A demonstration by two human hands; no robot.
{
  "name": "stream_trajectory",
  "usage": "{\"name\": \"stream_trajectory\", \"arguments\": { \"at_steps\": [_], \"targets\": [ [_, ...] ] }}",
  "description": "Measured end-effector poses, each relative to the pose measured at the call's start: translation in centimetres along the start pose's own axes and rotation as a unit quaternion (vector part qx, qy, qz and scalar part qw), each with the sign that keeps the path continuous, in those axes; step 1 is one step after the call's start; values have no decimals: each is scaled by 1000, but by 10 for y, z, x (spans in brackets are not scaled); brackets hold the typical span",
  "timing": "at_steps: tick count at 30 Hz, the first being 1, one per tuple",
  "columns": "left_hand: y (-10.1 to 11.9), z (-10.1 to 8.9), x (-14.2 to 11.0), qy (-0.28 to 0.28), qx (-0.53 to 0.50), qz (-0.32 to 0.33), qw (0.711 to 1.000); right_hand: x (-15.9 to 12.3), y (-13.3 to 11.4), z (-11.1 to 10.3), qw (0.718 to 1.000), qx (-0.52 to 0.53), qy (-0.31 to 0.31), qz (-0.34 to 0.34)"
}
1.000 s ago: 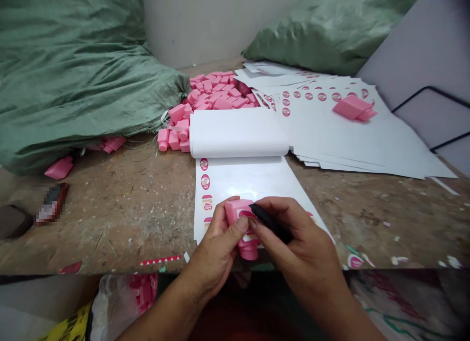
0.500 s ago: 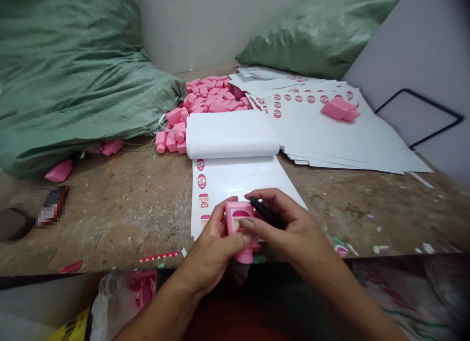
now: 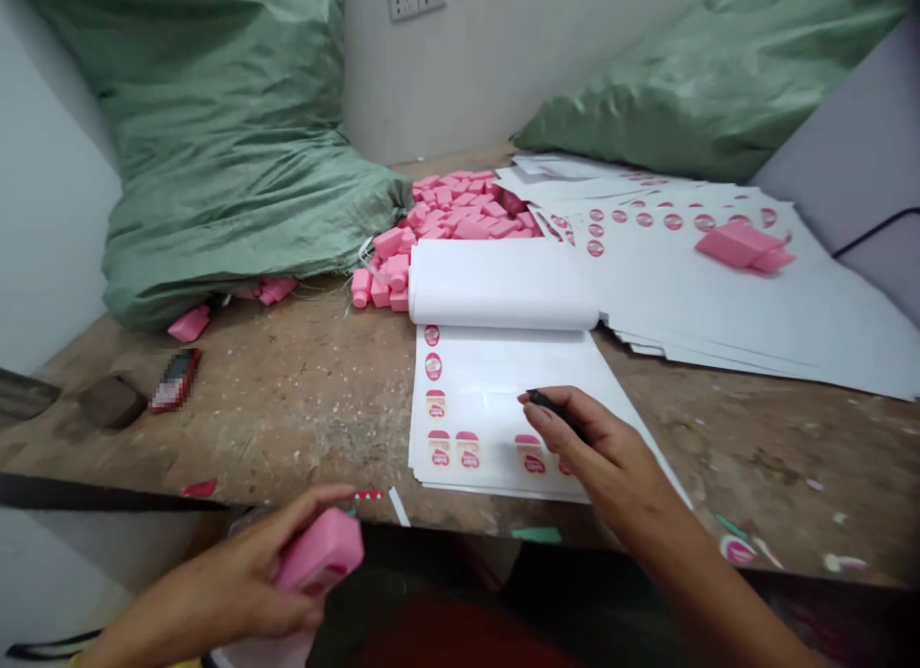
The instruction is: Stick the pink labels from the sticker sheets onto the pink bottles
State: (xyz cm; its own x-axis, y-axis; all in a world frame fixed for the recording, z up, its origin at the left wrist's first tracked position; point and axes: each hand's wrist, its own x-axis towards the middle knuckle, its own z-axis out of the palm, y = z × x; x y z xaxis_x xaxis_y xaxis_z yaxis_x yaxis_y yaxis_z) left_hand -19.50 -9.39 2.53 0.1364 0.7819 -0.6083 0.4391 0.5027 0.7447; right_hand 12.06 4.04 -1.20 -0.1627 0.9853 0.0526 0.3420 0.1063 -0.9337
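My left hand (image 3: 251,587) grips a small pink bottle (image 3: 323,550) with a label on one side, low in front of the table edge. Over the right part of a white sticker sheet (image 3: 495,380), my right hand (image 3: 575,428) pinches a dark, slim tool (image 3: 557,409); its kind is unclear, as the fingers hide most of it. Oval and square baby-print stickers (image 3: 467,449) run down the sheet's left side and along its near edge. The sheet's far part is folded back into a white roll (image 3: 503,289).
Pink bottles (image 3: 460,208) lie heaped behind the sheet, beside a large green sack (image 3: 244,170). On the right, more label sheets (image 3: 754,313) carry a pink piece (image 3: 747,246). A phone-like object (image 3: 174,380) and a dark block (image 3: 113,402) lie at left.
My left hand has carried the pink bottle left and down, off the table edge. My right hand has parted from it and stays over the sheet with the tool. The view has shifted left.
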Motion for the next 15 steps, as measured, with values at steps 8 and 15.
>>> {"name": "stream_trajectory", "arguments": {
  "at_steps": [8, 15],
  "targets": [
    [45, 4, 38, 128, 103, 164, 973, -6, 14, 13, 962, -264, -49, -42],
    [59, 55, 129, 85, 144, 368, 915, -8, 12, 27, 924, -363, -41, -111]
  ]
}}
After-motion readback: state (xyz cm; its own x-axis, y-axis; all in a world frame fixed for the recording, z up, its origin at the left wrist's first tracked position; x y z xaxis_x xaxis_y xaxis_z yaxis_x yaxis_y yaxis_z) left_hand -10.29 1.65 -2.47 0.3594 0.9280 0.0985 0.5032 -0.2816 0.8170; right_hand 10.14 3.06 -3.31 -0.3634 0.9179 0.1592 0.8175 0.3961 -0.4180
